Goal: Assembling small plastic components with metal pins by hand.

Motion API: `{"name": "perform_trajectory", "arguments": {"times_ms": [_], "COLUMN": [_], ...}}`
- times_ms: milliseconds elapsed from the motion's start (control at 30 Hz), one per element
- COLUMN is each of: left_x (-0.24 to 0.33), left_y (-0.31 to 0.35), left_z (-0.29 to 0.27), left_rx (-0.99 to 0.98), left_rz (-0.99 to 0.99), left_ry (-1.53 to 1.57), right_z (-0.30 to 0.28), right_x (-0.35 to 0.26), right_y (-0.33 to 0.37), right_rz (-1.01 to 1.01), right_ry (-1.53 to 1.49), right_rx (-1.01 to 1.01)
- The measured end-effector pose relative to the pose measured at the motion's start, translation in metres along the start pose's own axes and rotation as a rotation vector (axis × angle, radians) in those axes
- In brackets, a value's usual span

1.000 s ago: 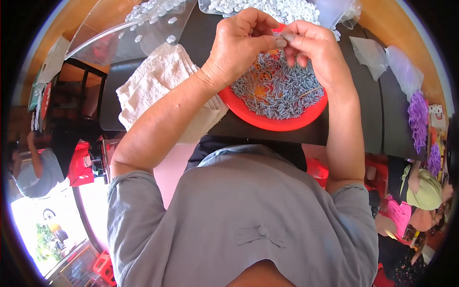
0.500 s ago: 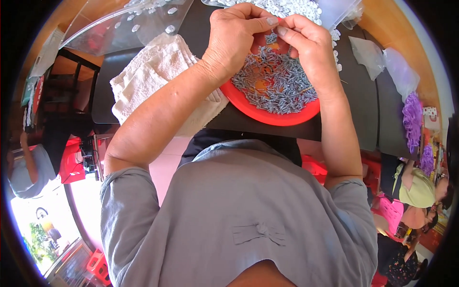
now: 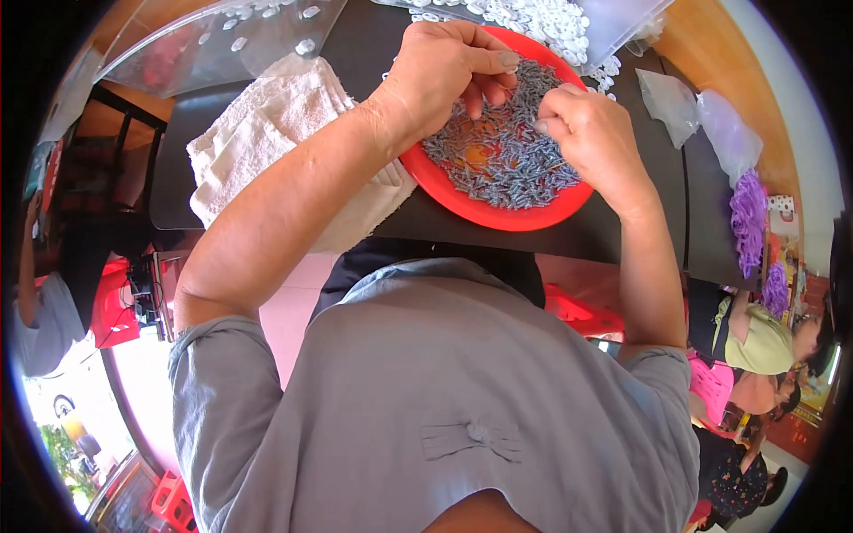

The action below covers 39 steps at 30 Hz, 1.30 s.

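A red basin (image 3: pixel 506 219) on the dark table holds a large heap of small grey screw-like pieces (image 3: pixel 515 182). Over its left part is my left hand (image 3: pixel 444 73), thumb and forefinger pressed together and the other fingers curled. Anything in that pinch is too small to make out. My right hand (image 3: pixel 593 138) is closed above the basin's right side, fingertips just over the grey pieces. Whether it grips a piece cannot be seen. Behind the basin lies a pile of white oval plastic pieces (image 3: pixel 542 27).
A folded whitish towel (image 3: pixel 267 133) lies left of the basin. Clear plastic sheeting (image 3: pixel 178 58) with a few white pieces is at far left. To the right are clear bags (image 3: pixel 668 105) and purple strands (image 3: pixel 749 222). Other people sit at the far right.
My hands have moved apart from where their fingertips met above the basin. My right hand has come down and nearer to me. The small grey piece between them no longer shows.
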State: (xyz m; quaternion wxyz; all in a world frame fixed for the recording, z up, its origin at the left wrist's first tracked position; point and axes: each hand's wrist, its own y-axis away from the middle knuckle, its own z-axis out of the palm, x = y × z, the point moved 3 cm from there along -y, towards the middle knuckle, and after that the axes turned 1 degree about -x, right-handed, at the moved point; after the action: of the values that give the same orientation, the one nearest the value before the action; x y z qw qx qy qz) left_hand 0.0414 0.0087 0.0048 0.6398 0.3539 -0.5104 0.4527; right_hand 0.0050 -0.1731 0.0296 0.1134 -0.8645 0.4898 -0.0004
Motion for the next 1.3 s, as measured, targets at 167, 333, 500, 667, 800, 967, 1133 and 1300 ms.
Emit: {"name": "perform_trajectory", "arguments": {"times_ms": [167, 333, 500, 667, 800, 967, 1133, 1300], "left_x": [-0.002, 0.002, -0.002, -0.001, 0.002, 0.000, 0.000, 0.000], "left_y": [-0.002, 0.001, -0.002, -0.001, 0.000, 0.000, 0.002, 0.002], "left_z": [0.000, 0.000, -0.003, -0.002, 0.000, 0.000, 0.000, 0.001], "left_rx": [-0.022, -0.046, -0.055, -0.052, -0.064, -0.036, -0.005, -0.044], "left_rz": [-0.005, -0.046, -0.071, -0.079, -0.080, -0.094, -0.090, -0.099], "left_ry": [0.137, 0.177, 0.250, 0.298, 0.326, 0.319, 0.286, 0.326], "right_z": [-0.007, -0.007, -0.009, -0.005, -0.001, 0.003, 0.002, 0.004], "right_x": [0.004, 0.003, -0.008, -0.010, -0.010, -0.006, -0.009, -0.010], "right_y": [-0.005, -0.017, -0.030, -0.034, -0.032, -0.031, -0.033, -0.031], "right_rz": [0.070, 0.235, 0.259, 0.260, 0.289, 0.322, 0.254, 0.296], "right_ry": [-0.490, -1.106, -1.249, -1.279, -1.279, -1.268, -1.283, -1.265], "right_rx": [0.141, 0.183, 0.226, 0.242, 0.275, 0.294, 0.371, 0.362]}}
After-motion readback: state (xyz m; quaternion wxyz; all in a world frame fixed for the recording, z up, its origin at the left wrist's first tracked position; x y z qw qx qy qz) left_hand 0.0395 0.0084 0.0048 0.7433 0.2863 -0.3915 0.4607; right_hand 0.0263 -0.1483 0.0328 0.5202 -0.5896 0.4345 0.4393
